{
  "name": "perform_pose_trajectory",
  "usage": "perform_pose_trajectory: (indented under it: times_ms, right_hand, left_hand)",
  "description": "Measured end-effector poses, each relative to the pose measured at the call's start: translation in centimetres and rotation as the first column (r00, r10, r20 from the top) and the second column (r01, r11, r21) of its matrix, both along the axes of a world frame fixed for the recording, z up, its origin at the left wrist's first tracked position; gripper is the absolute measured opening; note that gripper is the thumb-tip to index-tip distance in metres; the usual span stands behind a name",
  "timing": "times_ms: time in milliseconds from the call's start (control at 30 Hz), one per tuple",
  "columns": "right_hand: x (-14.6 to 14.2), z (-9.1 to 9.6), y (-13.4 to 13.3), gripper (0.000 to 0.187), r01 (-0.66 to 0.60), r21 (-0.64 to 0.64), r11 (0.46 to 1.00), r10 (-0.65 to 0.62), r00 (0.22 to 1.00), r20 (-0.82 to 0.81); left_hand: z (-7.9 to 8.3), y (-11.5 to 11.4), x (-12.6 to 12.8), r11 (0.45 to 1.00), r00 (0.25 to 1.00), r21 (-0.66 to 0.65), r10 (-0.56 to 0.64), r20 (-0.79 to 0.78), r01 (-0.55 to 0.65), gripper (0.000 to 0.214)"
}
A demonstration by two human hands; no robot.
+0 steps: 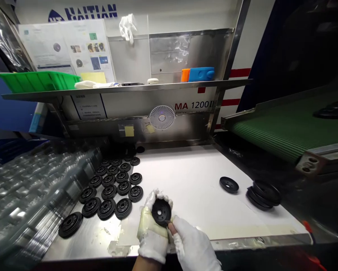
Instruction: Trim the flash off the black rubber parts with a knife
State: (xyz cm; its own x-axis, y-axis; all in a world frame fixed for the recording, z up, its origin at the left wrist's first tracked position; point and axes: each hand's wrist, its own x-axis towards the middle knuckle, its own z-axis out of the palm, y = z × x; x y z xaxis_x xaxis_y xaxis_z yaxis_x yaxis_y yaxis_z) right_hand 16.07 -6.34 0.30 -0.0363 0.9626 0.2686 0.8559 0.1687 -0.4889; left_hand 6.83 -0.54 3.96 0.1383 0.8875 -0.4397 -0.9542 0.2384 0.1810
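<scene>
Black moulded disc (161, 211) held above the white sheet (186, 180), cupped in the gloved left hand (152, 235), with the gloved right hand (193, 244) pinching its lower rim; hands together. Rows of matching discs (108, 192) sit just left on the steel bench (84, 241), clear plastic trays (25, 195) beyond.

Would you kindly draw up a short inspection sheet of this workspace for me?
Surface: white sheet over a steel bench.
Job's things: black moulded disc held between both hands; rows of similar discs; stack of discs at right.
Clutter: clear plastic trays at left.
Hands: left hand in a yellowed glove; right hand in a white glove.
Cables: nothing seen.
Surroundings: green conveyor belt, fan, green crate.
</scene>
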Motion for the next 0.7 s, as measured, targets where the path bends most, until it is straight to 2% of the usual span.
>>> perform_pose_trajectory:
  times_ms: [167,267,400,500,700]
  right_hand:
    - [0.6,0.2,0.7,0.023,-0.060,-0.069,0.996,0.053,0.994,-0.094]
    - [1.0,0.4,1.1,0.023,-0.039,-0.068,0.997,0.034,0.997,-0.074]
    - [0.9,0.4,1.3,0.022,0.005,-0.014,1.000,-0.005,1.000,0.029]
    - [0.5,0.1,1.1,0.021,0.000,0.007,1.000,0.000,1.000,0.011]
    - [-0.1,-0.3,0.8,0.024,0.008,0.030,1.000,-0.006,0.999,-0.034]
  left_hand:
    - [-1.5,-0.2,-1.0,0.989,0.976,0.087,-0.102,-0.194,0.121,0.028]
    - [-1.8,0.0,-1.1,0.985,0.982,0.124,-0.099,-0.162,0.120,0.019]
    - [-1.2,0.8,-0.7,0.994,0.993,0.077,-0.072,-0.095,0.080,0.009]
    - [-0.8,1.0,-0.3,0.998,0.997,0.029,-0.060,-0.038,0.061,0.008]
    - [-0.8,1.2,-0.2,1.000,0.999,0.015,-0.005,-0.050,0.006,0.005]
